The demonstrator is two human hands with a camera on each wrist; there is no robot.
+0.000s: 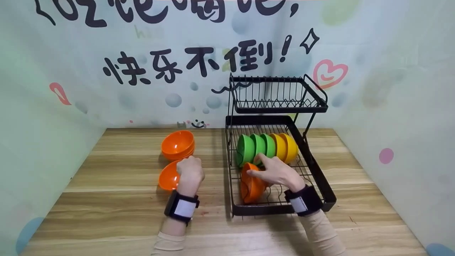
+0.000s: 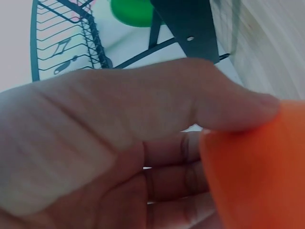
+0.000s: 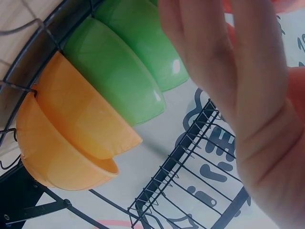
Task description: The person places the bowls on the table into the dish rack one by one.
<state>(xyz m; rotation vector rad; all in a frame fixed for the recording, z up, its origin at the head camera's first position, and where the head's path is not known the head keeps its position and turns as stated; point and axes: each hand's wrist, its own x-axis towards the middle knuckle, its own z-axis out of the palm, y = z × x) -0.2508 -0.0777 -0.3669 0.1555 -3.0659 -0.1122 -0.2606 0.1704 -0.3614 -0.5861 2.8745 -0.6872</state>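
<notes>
My left hand (image 1: 191, 172) pinches an orange bowl (image 1: 168, 176) on the wooden table, left of the rack. In the left wrist view its thumb lies over the edge of that bowl (image 2: 259, 167), with the other fingers beneath. Just behind stand nested orange bowls (image 1: 177, 144). At the front left of the black dish rack (image 1: 280, 209), my right hand (image 1: 279, 172) holds another orange bowl (image 1: 253, 186) near its upper rim. That bowl stands on edge among the wires. The right wrist view shows only bits of orange around the fingers.
Behind the right hand, a row of green bowls (image 1: 246, 147) and yellow bowls (image 1: 289, 149) stands on edge in the lower tier. An upper wire shelf (image 1: 280, 109) overhangs the rack's back. A printed cloth (image 1: 149, 103) hangs behind the table.
</notes>
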